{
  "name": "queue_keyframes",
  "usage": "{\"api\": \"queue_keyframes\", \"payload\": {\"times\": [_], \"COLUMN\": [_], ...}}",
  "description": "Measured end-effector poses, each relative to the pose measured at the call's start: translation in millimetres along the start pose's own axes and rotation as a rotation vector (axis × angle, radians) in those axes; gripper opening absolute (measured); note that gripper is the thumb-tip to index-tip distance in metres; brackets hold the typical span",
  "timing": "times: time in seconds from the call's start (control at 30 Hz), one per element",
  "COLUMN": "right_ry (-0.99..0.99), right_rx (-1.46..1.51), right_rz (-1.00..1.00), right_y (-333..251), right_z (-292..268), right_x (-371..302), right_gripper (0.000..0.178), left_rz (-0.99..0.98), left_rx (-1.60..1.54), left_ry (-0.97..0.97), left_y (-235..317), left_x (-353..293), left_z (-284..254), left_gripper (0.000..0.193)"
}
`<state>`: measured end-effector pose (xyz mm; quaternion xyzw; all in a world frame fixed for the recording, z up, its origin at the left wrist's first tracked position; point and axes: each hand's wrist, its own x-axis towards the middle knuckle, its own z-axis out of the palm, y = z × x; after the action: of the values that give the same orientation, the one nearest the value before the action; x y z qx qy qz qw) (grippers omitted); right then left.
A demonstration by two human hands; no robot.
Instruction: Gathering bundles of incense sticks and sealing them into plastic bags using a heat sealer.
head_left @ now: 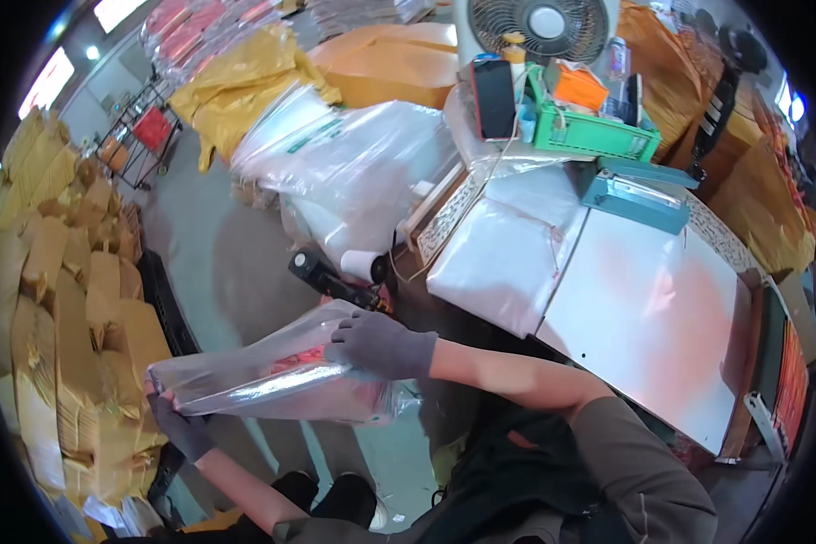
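- The left hand point(183, 426), in a grey glove, was closed on the lower end of a clear plastic packet point(272, 374), fingers curled over its edge.
- The right hand point(379, 343), gloved too, lay on the packet's upper end; its grip seemed closed, though the fingers were partly hidden.
- The packet stretched between both hands, tilted, with something red inside.
- Just above the right hand sat a black tape dispenser point(334, 279).
- Left of the left hand stood stacked yellow-brown bundles point(59, 308).
- Right of the right hand spread a white table point(653, 317), a green basket point(589, 134) beyond it.
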<state>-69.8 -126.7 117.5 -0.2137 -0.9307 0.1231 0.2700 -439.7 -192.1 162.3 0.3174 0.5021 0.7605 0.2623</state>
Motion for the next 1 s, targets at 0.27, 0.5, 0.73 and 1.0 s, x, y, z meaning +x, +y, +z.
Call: {"api": "queue_keyframes", "payload": {"times": [0.27,0.5,0.73,1.0], "right_ry": [0.362,0.560,1.123,0.852], "right_rx": [-0.195,-0.386,-1.168,-1.618], "right_rz": [0.569,1.407,1.528,2.057], "right_y": [42.0,-80.5,-225.1,-280.4], "right_z": [-105.5,-161.7,-254.3,-347.1], "right_x": [-207.9,-466.7,-584.8,-799.5], "right_gripper": [0.019,0.014,0.013,0.046], "left_rz": [0.891,0.560,0.206,1.089], "left_rx": [0.608,0.698,0.191,0.264], "left_ry": [-0.189,-1.114,-2.072,-1.877], "left_y": [12.6,-19.9,-170.4,-190.7], "left_x": [-41.9,-208.7,-449.0,-619.8], "left_z": [203.1,382.7,468.4,528.4], "left_gripper": [0.051,0.084,0.076,0.068]}}
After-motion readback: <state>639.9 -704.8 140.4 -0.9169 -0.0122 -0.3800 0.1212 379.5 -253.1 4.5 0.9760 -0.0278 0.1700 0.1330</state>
